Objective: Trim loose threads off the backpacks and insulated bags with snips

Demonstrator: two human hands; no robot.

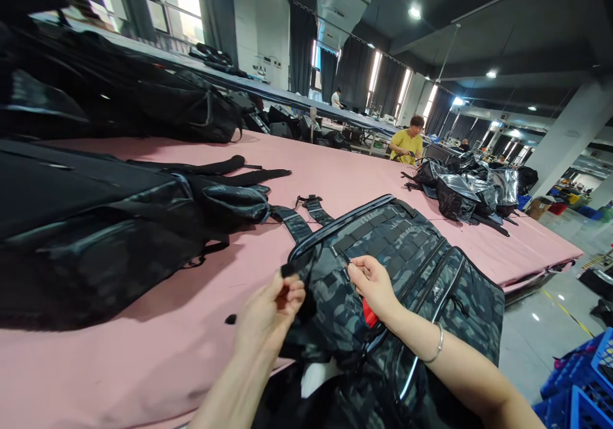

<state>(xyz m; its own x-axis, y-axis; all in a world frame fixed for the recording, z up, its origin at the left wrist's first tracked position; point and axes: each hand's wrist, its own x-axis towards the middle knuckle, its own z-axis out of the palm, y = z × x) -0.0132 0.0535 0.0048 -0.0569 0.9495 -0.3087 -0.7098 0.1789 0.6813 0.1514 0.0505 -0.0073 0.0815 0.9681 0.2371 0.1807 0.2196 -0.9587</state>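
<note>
We have the grey-black camouflage fabric backpack point(412, 244) lying on the pink-covered desk point(316, 164). Our left hand point(271, 308) pinches a flat black strap end point(289, 269); our right hand point(376, 285) pinches a thin dark piece, type unclear, over the backpack.

The backpack point(407, 250) before you is dark grey-and-black camouflage, with pale lettering point(438, 295); the small piece point(369, 314) against it is bright red. The strap point(287, 270) you hold is black. Your table cover point(335, 167) is plain pink. To your right, a heap point(472, 189) mixes black and silver. 1 co-worker's shirt point(402, 142) is yellow.
</note>
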